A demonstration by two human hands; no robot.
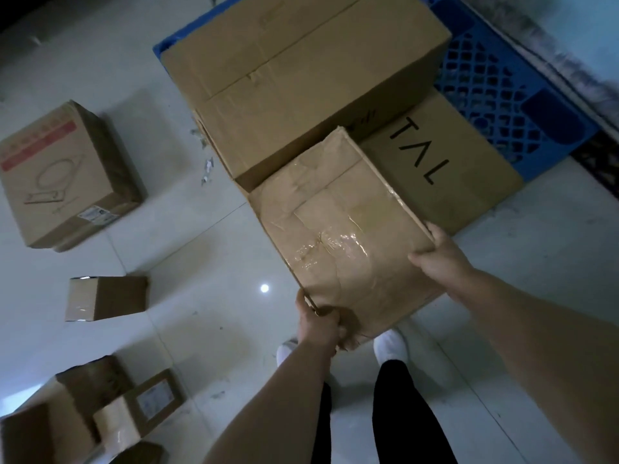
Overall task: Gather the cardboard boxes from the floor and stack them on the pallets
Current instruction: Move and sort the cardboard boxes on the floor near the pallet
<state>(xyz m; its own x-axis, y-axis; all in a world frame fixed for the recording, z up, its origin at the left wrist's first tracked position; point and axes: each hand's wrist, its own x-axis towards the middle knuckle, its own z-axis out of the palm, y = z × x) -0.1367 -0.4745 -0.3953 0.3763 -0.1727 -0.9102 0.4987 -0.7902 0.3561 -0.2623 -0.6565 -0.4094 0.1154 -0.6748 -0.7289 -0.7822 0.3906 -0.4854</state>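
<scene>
Both hands hold one taped box point(338, 226) by its near corners: the left hand point(318, 324) clasps the lower left corner, the right hand point(438, 256) wraps the right corner. Beyond this box, two boxes sit on the blue pallet point(495, 82): a large plain box point(301, 82) and a lettered box point(438, 169). Left of the taped box, on the floor point(201, 262), lie a printed box point(63, 175), a small box point(105, 298) and a cluster of about four more point(93, 410).

box point(338, 229) between hands: creased matt cardboard, glossy tape | pallet point(495, 85) beyond: blue plastic lattice | floor point(201, 262): glossy tile
</scene>
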